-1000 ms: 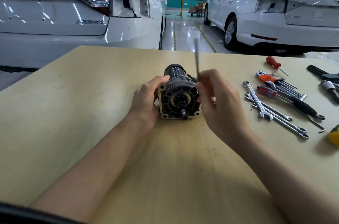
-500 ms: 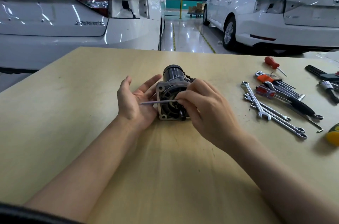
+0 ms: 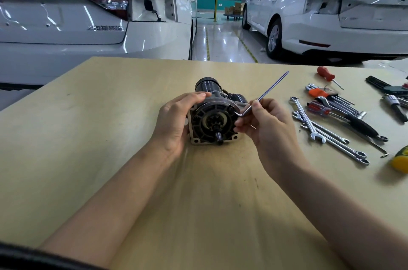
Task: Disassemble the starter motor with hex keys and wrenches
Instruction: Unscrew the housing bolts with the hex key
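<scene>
Steel hex key [image 3: 262, 95] pinched in R hand [image 3: 268, 128]; L hand [image 3: 174, 120] gripping starter motor [image 3: 215, 115]. Seat short end fully before turning.

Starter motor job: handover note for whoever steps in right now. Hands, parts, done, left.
Left hand: grips the starter motor, steadying it on the table, flange end toward the camera.
Right hand: pinches the hex key at its bend; short end at the flange's upper right, long arm pointing up and away. Whether it sits in a bolt cannot be told.
Spare wrenches and screwdrivers lie to the right.
Done: nothing visibly removed.
Left: bolts out, housing apart.
</scene>
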`<state>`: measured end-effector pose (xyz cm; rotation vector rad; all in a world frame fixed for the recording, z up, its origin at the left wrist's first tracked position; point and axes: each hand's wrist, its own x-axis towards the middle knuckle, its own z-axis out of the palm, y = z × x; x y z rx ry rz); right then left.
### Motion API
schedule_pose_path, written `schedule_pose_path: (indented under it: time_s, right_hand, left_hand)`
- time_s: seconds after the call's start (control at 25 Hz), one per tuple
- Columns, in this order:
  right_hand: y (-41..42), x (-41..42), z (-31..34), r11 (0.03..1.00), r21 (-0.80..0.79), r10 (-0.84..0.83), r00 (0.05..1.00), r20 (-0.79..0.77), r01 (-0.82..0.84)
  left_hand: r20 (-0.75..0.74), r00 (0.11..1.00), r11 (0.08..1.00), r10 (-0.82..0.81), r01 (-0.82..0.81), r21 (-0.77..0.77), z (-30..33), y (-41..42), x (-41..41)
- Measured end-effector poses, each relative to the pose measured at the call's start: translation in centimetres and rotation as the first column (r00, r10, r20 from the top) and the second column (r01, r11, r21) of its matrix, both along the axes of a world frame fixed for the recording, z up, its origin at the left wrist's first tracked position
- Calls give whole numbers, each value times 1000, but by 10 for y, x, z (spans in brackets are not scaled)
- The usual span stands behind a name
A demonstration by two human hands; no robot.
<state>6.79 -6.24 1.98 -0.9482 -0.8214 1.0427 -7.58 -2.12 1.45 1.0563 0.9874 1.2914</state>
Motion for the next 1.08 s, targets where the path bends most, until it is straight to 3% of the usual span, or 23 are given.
schedule_pose_path:
  time_s: [0.28, 0.36, 0.4, 0.44, 0.52, 0.68, 0.76, 0.92, 1.08]
  right_hand:
    - [2, 3, -2, 1000, 26, 13, 999, 50, -14]
    - [2, 3, -2, 998, 65, -19, 987, 160, 9]
    - [2, 2, -3, 992, 121, -71, 953, 294, 37]
    - [2, 2, -4, 976, 211, -154, 872, 464, 60]
    - [2, 0, -7, 906, 422, -345, 610, 713, 19]
    - [2, -3, -10, 810, 565, -538, 183, 823, -158]
    - [2, -4, -11, 788, 576, -582, 45, 812, -218]
    - [3, 1, -11, 793, 544, -568, -14, 823, -274]
    - [3, 6, -13, 798, 520, -532, 52, 845, -304]
  left_hand:
    - [13, 1000, 1000, 1, -1, -6, 0, 1, 0]
    - [13, 1000, 1000, 2, -2, 2, 0, 1, 0]
    - [10, 1000, 1000, 4, -4, 7, 0, 1, 1]
    - [7, 1000, 1000, 3, -3, 9, -1, 1, 0]
    - [30, 999, 1000, -17, 18, -10, 0, 1, 0]
    - [309, 951, 988, -32, 77, -135, -4, 7, -9]
    - [414, 910, 979, -24, 105, -173, -7, 10, -14]
    - [509, 861, 970, 12, 114, -214, -10, 13, -17]
    - [533, 846, 967, 26, 113, -227, -9, 14, -18]
